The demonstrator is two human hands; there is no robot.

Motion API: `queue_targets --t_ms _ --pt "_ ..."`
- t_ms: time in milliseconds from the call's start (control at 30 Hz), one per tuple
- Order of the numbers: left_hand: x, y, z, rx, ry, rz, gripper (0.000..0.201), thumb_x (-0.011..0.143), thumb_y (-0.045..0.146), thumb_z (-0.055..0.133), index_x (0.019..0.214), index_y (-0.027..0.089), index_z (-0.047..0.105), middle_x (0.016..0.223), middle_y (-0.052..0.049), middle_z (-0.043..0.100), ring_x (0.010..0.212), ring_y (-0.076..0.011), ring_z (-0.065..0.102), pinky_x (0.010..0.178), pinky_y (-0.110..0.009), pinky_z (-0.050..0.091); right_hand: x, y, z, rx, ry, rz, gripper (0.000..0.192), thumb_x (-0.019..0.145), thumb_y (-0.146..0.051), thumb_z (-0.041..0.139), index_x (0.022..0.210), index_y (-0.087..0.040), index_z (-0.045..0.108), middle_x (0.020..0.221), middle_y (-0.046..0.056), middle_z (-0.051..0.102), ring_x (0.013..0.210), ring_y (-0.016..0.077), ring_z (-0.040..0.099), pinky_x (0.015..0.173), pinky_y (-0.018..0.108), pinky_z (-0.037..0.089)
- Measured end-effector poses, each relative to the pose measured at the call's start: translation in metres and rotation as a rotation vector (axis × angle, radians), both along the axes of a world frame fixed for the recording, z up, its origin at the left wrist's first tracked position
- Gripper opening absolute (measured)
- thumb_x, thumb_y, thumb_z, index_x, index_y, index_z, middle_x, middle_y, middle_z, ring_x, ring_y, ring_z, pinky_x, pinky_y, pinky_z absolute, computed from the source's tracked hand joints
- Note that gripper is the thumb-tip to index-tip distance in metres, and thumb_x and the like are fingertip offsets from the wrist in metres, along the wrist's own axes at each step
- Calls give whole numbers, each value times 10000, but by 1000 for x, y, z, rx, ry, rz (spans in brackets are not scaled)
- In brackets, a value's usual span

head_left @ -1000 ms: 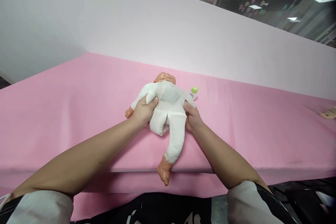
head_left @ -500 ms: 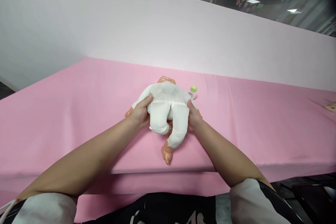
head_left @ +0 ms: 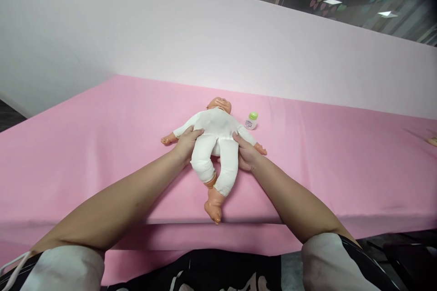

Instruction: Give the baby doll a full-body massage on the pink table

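A baby doll with a white cloth body lies on its back, its head away from me and its feet towards me. My left hand grips the doll's side at the hip, thumb on top and fingers tucked beneath. On the opposite side my right hand holds it the same way, the thumb on the waist. Most fingers of both hands are hidden under the doll. Its arms spread out to both sides, and its feet come close together near the table's front edge.
A small clear bottle with a green cap stands right of the doll's head. Pink cloth covers the table. Behind it rises a white wall with glass above. A tan object is partly in view at the far right.
The doll has come down flatter onto the table, showing more of its head and arms. Its legs have stretched out towards me, and both hands still hold its sides.
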State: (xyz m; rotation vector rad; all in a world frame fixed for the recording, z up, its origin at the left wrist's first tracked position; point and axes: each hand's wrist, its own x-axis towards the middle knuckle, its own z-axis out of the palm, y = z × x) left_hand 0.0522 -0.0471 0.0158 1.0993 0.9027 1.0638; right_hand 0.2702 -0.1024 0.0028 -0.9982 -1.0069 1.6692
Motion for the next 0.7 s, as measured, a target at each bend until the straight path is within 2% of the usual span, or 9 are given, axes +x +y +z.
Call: queue_targets --t_ms 67,167,300,367,433,567,633,700 --pt "0 2 0 -26 97 35 492 941 497 775 1254 157 608 1103 -84 757 1080 -288 722 896 -380 583 2 6 -7 5 27 -72 732 972 -712 706 1534 -258 593 1510 141 704 1391 348 667 1162 548 556" --pt "-1 9 -3 -36 263 44 447 965 466 749 1265 159 622 1152 -132 761 1054 -303 731 891 -418 580 4 11 -15 65 -48 -137 658 998 -626 720 1509 -230 595 1533 151 698 1416 348 663 1207 581 536" --pt "-3 19 -13 77 476 65 470 968 461 730 1299 139 639 1224 -145 768 1083 -314 727 931 -448 565 7 17 -21 205 -271 -277 618 992 -583 731 1488 -233 613 1526 134 709 1425 336 667 1240 554 520" --pt "-4 24 -17 163 549 72 457 961 464 722 1275 138 654 1227 -141 778 1093 -310 727 954 -446 566 10 18 -22 224 -359 -320 684 987 -587 724 1552 -239 557 1552 128 691 1437 319 662 1236 540 526" --pt "-5 28 -20 239 619 81 417 952 468 708 1230 159 673 1200 -129 787 1081 -308 740 975 -451 576 12 18 -21 229 -396 -304 783 980 -614 717 1621 -233 480 1581 134 667 1437 306 665 1220 524 541" --pt "-9 33 -22 404 821 111 400 940 472 681 1224 190 690 1186 -124 771 1091 -337 747 1023 -502 586 13 13 -14 284 -545 -262 1103 866 -600 862 1736 -194 319 1680 168 564 1521 331 589 1255 500 507" --pt "-10 32 -17 531 911 177 453 920 443 686 1287 178 686 1317 -162 717 1169 -358 726 1071 -524 578 13 10 -9 304 -673 -278 1214 823 -571 907 1769 -179 255 1721 183 508 1567 353 537 1294 511 460" --pt "-7 24 -3 685 925 238 510 901 413 685 1349 170 677 1433 -183 646 1210 -358 711 1079 -520 587 12 8 -5 308 -791 -309 1222 815 -563 909 1771 -165 263 1734 191 486 1588 373 509 1323 535 417"
